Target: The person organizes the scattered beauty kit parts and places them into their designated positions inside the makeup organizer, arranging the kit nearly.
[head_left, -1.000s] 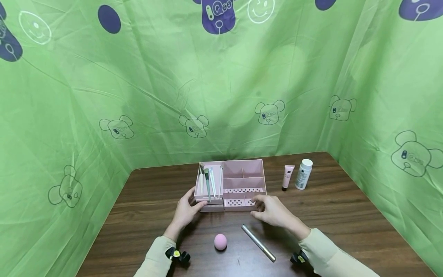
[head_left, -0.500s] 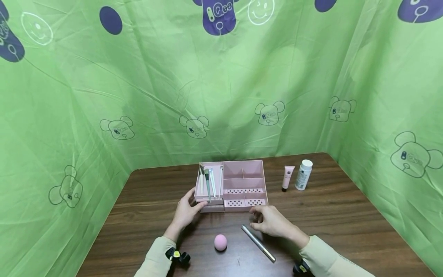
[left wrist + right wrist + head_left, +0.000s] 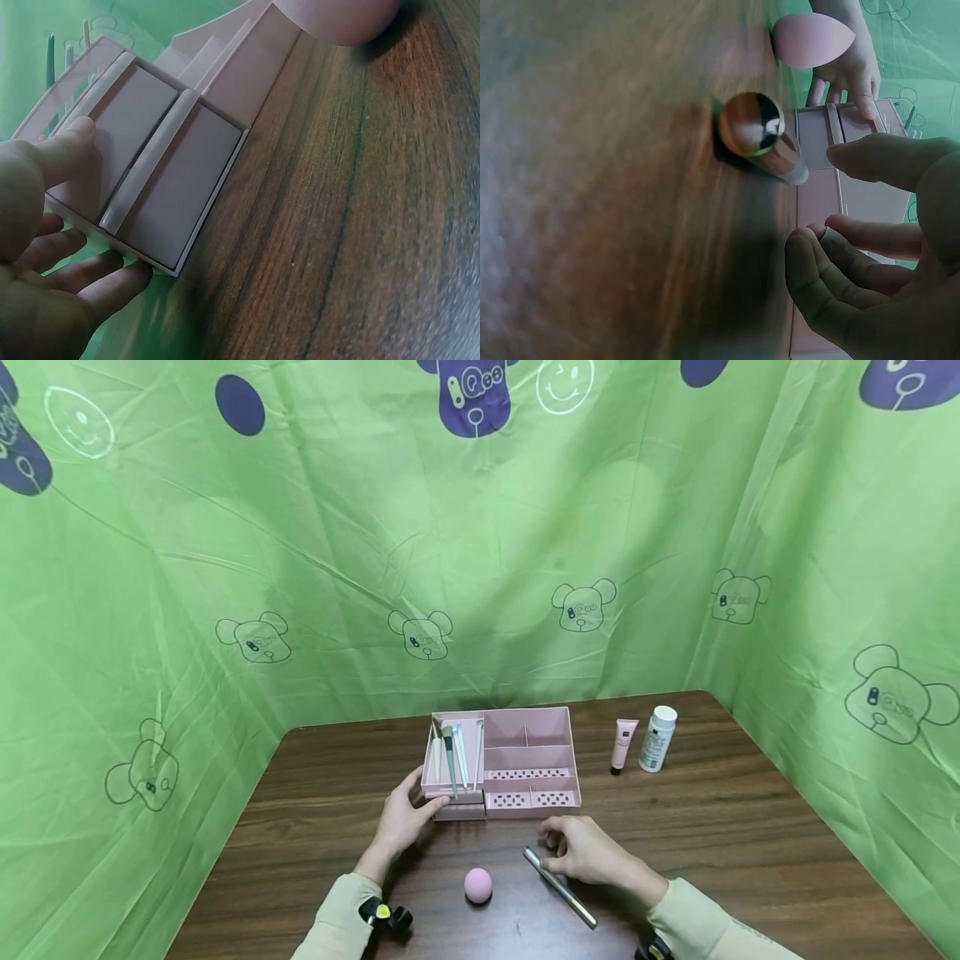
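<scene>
A pink makeup organizer (image 3: 528, 760) with two small drawers (image 3: 176, 180) at its front left stands at the back of the table. Makeup brushes (image 3: 452, 752) stand in its left compartment. My left hand (image 3: 401, 817) holds the organizer's left front corner, thumb on the upper drawer front and fingers along the side. Above the upper end of a slim silver tube (image 3: 562, 892) with a gold end, my right hand (image 3: 588, 852) hovers with loosely bent fingers; the right wrist view shows a gap between thumb and fingers. A pink makeup sponge (image 3: 477, 886) sits left of the tube.
Right of the organizer stand a small pink squeeze tube (image 3: 622, 746) with a black cap and a white bottle (image 3: 657, 739). A green printed cloth (image 3: 480, 543) hangs behind and beside the brown wooden table (image 3: 315, 793).
My right hand has drawn back from the organizer's front right corner, down toward the silver tube. The left hand keeps its place on the organizer.
</scene>
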A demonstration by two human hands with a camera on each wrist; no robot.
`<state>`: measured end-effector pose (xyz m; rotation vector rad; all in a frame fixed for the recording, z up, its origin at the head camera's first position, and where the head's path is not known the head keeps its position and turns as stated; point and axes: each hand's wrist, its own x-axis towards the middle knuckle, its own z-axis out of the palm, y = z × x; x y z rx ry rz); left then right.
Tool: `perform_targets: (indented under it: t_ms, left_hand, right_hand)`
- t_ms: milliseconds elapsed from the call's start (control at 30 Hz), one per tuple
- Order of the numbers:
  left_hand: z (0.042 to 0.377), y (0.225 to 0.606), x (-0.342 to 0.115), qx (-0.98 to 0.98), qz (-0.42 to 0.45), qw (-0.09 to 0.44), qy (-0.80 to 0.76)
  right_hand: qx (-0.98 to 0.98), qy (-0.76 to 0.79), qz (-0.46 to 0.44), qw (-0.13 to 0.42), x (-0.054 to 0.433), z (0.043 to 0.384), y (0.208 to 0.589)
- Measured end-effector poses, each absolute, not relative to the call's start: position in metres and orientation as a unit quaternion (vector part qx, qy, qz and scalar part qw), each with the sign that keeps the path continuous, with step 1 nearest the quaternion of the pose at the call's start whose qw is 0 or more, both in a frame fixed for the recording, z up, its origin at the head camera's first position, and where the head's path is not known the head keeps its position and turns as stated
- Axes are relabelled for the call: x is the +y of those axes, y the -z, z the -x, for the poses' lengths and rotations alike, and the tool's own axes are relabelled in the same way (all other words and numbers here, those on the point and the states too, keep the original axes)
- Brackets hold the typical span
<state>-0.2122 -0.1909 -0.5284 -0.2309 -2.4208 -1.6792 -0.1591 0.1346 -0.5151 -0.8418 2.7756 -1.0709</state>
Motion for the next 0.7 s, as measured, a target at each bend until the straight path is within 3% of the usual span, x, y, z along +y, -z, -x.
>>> perform_targets:
  t_ms: [700]
  left_hand:
    - [0.2125, 0.5303, -0.191, -0.817, 0.062, 0.086, 0.566]
  right_hand:
    - [0.909, 0.3, 0.29, 0.024, 0.132, 0.1555, 0.5187]
